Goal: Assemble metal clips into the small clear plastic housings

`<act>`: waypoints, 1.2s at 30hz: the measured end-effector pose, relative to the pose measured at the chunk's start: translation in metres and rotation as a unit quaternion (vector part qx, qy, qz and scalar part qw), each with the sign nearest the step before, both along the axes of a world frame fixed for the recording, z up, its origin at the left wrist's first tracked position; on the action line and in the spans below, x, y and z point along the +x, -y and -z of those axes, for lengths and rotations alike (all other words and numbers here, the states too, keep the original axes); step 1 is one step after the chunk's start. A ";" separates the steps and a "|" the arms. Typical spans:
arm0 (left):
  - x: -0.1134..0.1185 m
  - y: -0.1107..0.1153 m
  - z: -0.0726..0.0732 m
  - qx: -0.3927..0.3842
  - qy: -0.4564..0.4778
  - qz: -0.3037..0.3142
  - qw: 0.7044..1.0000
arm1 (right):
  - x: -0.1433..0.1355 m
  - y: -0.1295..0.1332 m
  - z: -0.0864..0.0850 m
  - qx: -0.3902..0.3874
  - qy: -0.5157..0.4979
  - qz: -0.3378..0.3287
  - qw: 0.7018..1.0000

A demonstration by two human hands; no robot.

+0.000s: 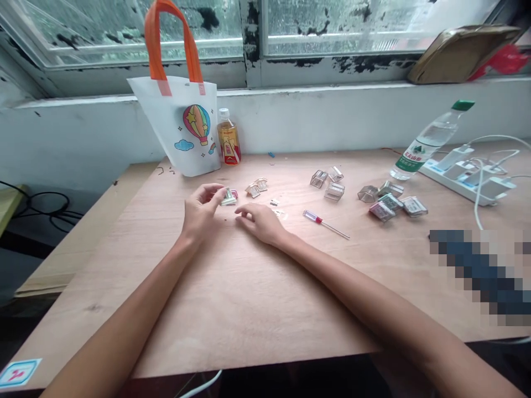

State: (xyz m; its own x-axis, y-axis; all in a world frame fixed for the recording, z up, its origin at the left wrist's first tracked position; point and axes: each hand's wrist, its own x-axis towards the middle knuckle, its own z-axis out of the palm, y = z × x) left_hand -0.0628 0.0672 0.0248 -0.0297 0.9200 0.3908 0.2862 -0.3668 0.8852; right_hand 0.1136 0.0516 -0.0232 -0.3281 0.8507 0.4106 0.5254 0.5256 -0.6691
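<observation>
My left hand (201,213) is closed in a pinch, thumb and forefinger on a small green pencil sharpener piece (228,197) just above or on the table. Right behind that piece shows a pinkish-red piece (235,194), partly covered. My right hand (261,222) rests low over the wood to the right, thumb and forefinger slightly apart with nothing visible between them. Beside its knuckles lie small metal blades (274,203) and a flat pale piece (284,215). Beyond the hands sit a few cream-coloured sharpener bodies (256,187). A screwdriver (326,224) with a clear and red handle lies farther right.
Clear sharpener cases (334,191) form one group, with several tinted ones (382,210) farther right. Behind stand a white bag (178,127), a tea bottle (229,141) and a tilted water bottle (431,141). A power strip (460,179) with cables lies at the right.
</observation>
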 end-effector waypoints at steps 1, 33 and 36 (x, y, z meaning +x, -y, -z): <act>-0.003 -0.003 0.000 0.010 0.005 -0.018 1.000 | -0.010 -0.007 0.000 0.011 0.009 -0.006 1.000; 0.077 0.058 0.023 -0.111 -0.079 0.255 0.957 | 0.111 0.067 0.002 -0.190 -0.273 0.072 0.940; 0.077 0.058 0.019 -0.116 -0.091 0.251 0.957 | 0.111 0.071 0.000 -0.180 -0.244 0.072 0.950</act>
